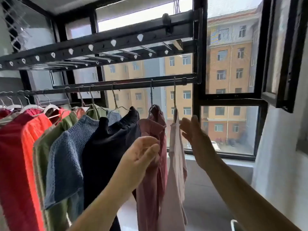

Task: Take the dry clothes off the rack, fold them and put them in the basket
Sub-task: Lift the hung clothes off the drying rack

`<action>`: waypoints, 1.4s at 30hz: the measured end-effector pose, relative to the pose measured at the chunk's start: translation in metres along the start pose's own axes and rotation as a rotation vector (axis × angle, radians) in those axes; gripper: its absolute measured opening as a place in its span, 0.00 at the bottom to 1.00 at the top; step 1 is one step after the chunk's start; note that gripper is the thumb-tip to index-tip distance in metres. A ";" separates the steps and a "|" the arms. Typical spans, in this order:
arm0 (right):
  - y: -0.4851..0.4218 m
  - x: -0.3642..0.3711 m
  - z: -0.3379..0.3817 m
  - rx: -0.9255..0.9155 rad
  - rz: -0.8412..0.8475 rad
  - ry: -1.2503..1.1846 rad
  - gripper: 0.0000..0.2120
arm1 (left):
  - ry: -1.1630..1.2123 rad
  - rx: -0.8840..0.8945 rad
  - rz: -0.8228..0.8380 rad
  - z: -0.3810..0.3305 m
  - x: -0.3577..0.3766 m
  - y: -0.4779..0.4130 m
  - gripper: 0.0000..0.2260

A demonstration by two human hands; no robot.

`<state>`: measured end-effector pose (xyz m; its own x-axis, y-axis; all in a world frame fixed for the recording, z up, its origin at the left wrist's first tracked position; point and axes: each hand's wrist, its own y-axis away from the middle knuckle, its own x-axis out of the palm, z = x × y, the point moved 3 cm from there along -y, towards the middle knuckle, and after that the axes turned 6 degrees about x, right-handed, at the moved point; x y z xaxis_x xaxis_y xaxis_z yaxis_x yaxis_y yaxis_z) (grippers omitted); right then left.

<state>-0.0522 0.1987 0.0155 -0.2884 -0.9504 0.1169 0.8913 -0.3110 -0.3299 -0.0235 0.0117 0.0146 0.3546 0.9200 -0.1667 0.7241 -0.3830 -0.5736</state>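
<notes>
The clothes hang in a row on wire hangers (pixel 116 100) from a dark rail (pixel 133 85) that runs across in front of a window (pixel 197 97). Above the rail sits a black overhead rack (pixel 100 45) with a line of pale clips.

At the far left a bright red top (pixel 20 147) fills the edge of the view. Next to it is a green garment (pixel 50 139), then a blue knitted sweater (pixel 70 147) and, pressed against that, a navy garment (pixel 110 139). A dusty pink shirt (pixel 153 189) hangs just beside the navy one. The last piece on the rail is a pale pink garment (pixel 175 180), hanging close against the shirt.

The left hand (pixel 141 155) is raised in front of the pink shirt, at its front edge. Its fingers are loosely curved and slightly parted, gripping nothing that can be seen. Whether the fingertips touch the cloth cannot be told.

The right hand (pixel 196 137) reaches up from the right with its fingers straight and spread. Its fingertips are at the shoulder of the pale pink garment, just below that garment's hanger hook. It holds nothing.

Through the glass stands an orange and yellow apartment block (pixel 230 67). At the far right a black-framed window sash (pixel 283 64) stands swung open into the room.
</notes>
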 end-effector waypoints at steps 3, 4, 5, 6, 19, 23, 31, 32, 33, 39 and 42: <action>-0.029 0.003 0.002 0.016 0.063 -0.021 0.28 | -0.026 -0.046 -0.066 0.009 0.013 -0.052 0.10; -0.038 0.007 0.003 0.034 0.089 -0.015 0.24 | -0.022 -0.068 -0.075 0.007 0.019 -0.069 0.07; -0.048 0.008 0.001 0.040 0.086 -0.036 0.22 | -0.035 -0.082 -0.083 0.013 0.024 -0.085 0.04; -0.060 0.008 -0.003 0.020 0.084 -0.044 0.23 | -0.067 -0.094 -0.105 0.017 0.030 -0.099 0.04; -0.122 -0.003 -0.014 0.103 0.480 -0.306 0.39 | 0.018 -0.246 -0.259 0.049 0.072 -0.165 0.17; -0.138 0.008 -0.006 0.299 0.660 -0.490 0.25 | -0.191 -0.155 -0.242 0.041 0.074 -0.169 0.23; -0.148 0.026 0.022 0.361 0.791 -0.866 0.28 | -0.263 0.016 -0.177 -0.004 0.064 -0.166 0.18; -0.145 0.029 0.024 0.363 0.789 -0.866 0.32 | -0.254 0.020 -0.174 -0.005 0.066 -0.161 0.16; -0.142 0.031 0.023 0.378 0.760 -0.845 0.35 | -0.235 0.013 -0.164 -0.004 0.068 -0.156 0.14; -0.142 0.028 0.013 0.454 0.650 -0.631 0.36 | -0.313 -0.004 -0.136 0.003 0.069 -0.145 0.13; -0.145 0.031 0.020 0.448 0.675 -0.592 0.23 | -0.622 0.051 -0.328 0.009 0.029 -0.164 0.18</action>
<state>-0.1830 0.2145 0.0856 0.4384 -0.7309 0.5230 0.8886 0.4398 -0.1302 -0.1376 0.1016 0.0967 -0.2924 0.8700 -0.3971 0.7019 -0.0869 -0.7070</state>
